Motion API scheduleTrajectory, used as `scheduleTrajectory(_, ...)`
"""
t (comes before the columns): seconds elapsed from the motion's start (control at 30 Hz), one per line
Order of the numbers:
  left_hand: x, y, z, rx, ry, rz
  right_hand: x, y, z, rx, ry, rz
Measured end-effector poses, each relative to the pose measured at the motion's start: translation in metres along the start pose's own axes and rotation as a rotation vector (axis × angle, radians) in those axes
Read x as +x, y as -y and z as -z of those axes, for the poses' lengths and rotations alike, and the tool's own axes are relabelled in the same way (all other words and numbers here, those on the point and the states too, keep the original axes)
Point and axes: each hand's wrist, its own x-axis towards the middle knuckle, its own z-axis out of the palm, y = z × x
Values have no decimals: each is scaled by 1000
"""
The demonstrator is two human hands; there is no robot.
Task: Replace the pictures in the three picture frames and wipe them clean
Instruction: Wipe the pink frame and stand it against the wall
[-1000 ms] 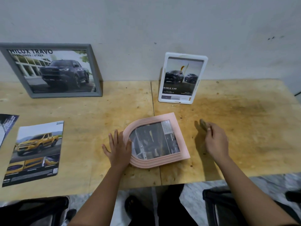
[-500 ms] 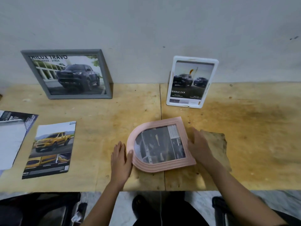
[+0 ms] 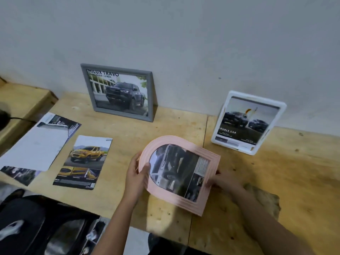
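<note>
Nearest, at front edge of table [image 3: 294, 172]: 2 hands, both on 1 pink arched frame [image 3: 184, 204]. L hand [image 3: 137, 173] grasping rounded end, thumb on front face, fingers behind. R hand [image 3: 223, 181] gripping straight end, fingertips hidden behind frame. Frame held tilted, rounded end to the left, dark car pic inside; lowest corner close to table front edge; contact with wood not discernible. 1 brown cloth [image 3: 263, 199] lying flat just R of R hand, near front edge. Seam between 2 table boards passing under pink frame and on to wall. Left of L hand: 2 loose printed sheets, i.e. 1 brochure w/ yellow truck [image 3: 84, 162], flat, apart from pink frame w/ strip of bare wood between; 1 larger leaflet [image 3: 38, 144] just beyond it, reaching table's L edge. Far side, against wall [image 3: 184, 34]: 1 gray frame [image 3: 119, 92] w/ dark pickup pic, upright, leaning back; 1 white frame [image 3: 246, 124] w/ 2-car pic, tilted back, R of seam. Frame total: 3. Bare wood between gray and white frames, and broad bare area R of cloth and white frame. Dark blurred objects below table, lower L, not identifiable.
</note>
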Motion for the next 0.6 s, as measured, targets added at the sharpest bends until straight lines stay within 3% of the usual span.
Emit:
scheduleTrajectory(0.1, 44, -49, 5, 6, -14, -81, 12, 14, -18, 254, 68, 25)
scheduleTrajectory(0.3, 147, -135, -31, 312, 177, -453, 62, 69, -64, 635, 12, 25)
scheduleTrajectory(0.47, 215, -163, -80, 593, 260, -786, 102, 111, -87, 924, -161, -5)
scheduleTrajectory(0.6, 236, -165, -104, 617, 285, -986, 118, 131, -90, 1005, -290, 42)
